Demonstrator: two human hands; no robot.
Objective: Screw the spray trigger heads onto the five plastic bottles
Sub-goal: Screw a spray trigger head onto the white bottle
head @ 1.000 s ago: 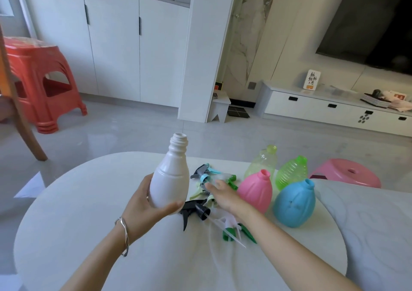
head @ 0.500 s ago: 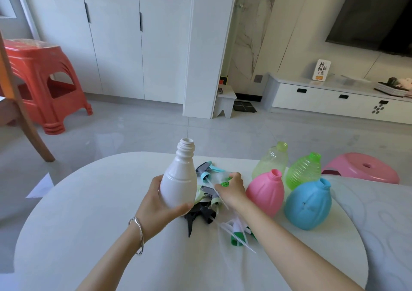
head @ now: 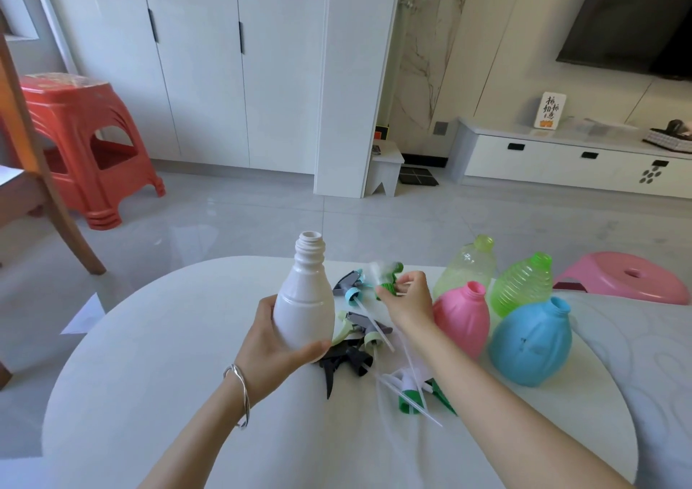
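Observation:
My left hand (head: 271, 353) holds a white bottle (head: 305, 301) upright above the white table (head: 157, 376), its threaded neck bare. My right hand (head: 406, 301) pinches a white-and-green trigger head (head: 385, 277) lifted just above the pile. More trigger heads lie below: a grey one with a blue collar (head: 350, 288), a grey one with a pale green collar (head: 365, 333), a black one (head: 342, 365) and a white-green one (head: 412, 395). To the right stand a pink bottle (head: 462, 320), a blue bottle (head: 530, 342), a ribbed green bottle (head: 522, 288) and a yellow-green bottle (head: 468, 265), all without heads.
A pink stool (head: 629, 277) stands on the floor past the table's right side. A red stool (head: 80, 140) and a wooden chair leg (head: 48, 185) are at the left. White cabinets (head: 209, 76) and a low TV unit (head: 573, 159) line the far wall.
My right hand has taken a white-and-green trigger head from the pile and raised it. The white bottle stays upright in my left hand. The view has shifted slightly.

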